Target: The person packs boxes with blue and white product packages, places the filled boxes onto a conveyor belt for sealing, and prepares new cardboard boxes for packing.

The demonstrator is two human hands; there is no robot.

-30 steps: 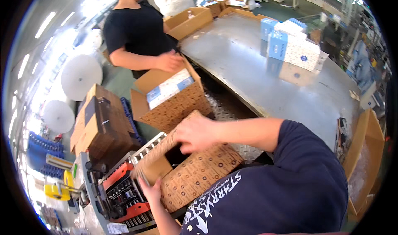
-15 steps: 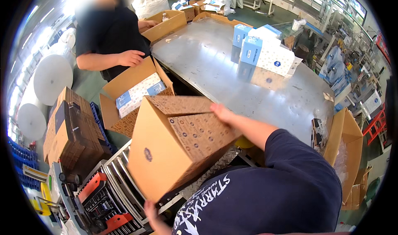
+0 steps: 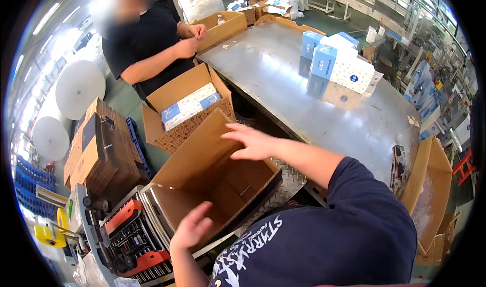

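Observation:
A large brown cardboard box (image 3: pixel 235 183) stands in front of me with its top open, and its bare inner walls and bottom show. Over its far right side is my right hand (image 3: pixel 250 142), fingers spread, near the raised flap; whether it touches the cardboard I cannot tell. My left hand (image 3: pixel 192 228) is at the box's near left edge, its fingers apart and gripping nothing. Beyond stands a second open carton (image 3: pixel 190 127), printed on the outside, with white and light-blue packs (image 3: pixel 190 107) inside.
A metal table (image 3: pixel 268 79) bears several blue-and-white boxes (image 3: pixel 334 66). Across from me, a person in a black shirt (image 3: pixel 152 46) holds both hands together. Stacked flat cartons (image 3: pixel 104 150) and a roller conveyor with orange parts (image 3: pixel 124 216) lie left; another open carton (image 3: pixel 430 185) stands right.
The large box has turned from lying tilted, outer side showing, to open side up. My hands have let go of its outside. The other person's hands have come together, away from the second carton.

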